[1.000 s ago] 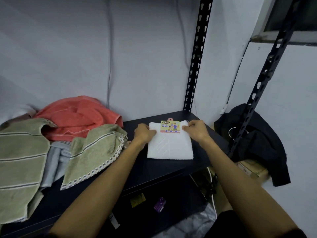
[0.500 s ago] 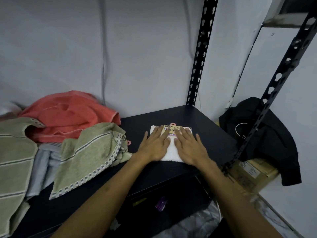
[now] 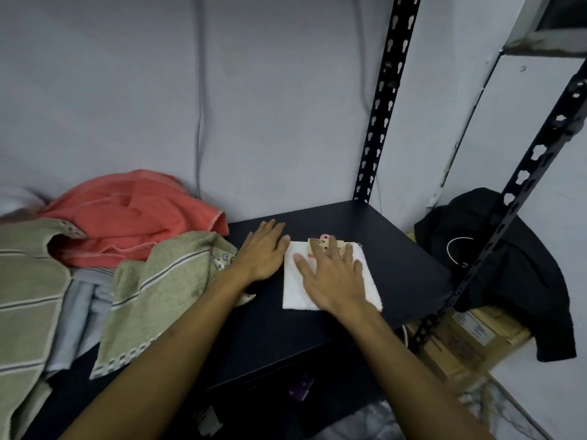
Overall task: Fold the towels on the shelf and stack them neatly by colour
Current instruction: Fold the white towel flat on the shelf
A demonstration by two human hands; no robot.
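Folded white terry towel (image 3: 298,281) with a printed paper label (image 3: 320,246) at its far edge, lying on the black metal shelf board (image 3: 397,258) toward 3 o'clock of the shelf, well apart from the unfolded heap at 9 o'clock. The placement suggests that this cleared end is kept as the stacking area, so that finished pieces stay separate from loose ones.

The right hand (image 3: 330,277) lies palm-down on the towel, fingers (image 3: 349,254) straight and spread, tips reaching the label; it grasps nothing and appears to press the fold flat. The left hand (image 3: 262,252) rests flat on the bare shelf just beside the towel's 9 o'clock edge, fingers extended and close together, holding nothing; whether its thumb touches the towel cannot be told.

The heap comprises a crumpled coral-red towel (image 3: 133,214) at 10 o'clock, an olive-green striped towel with a checked border (image 3: 165,290) nearest the left hand, a second olive-green striped towel (image 3: 25,287) at the frame's 9 o'clock edge, and a pale blue cloth (image 3: 82,300) between them. In judgement, one towel is done and these remain to be folded.
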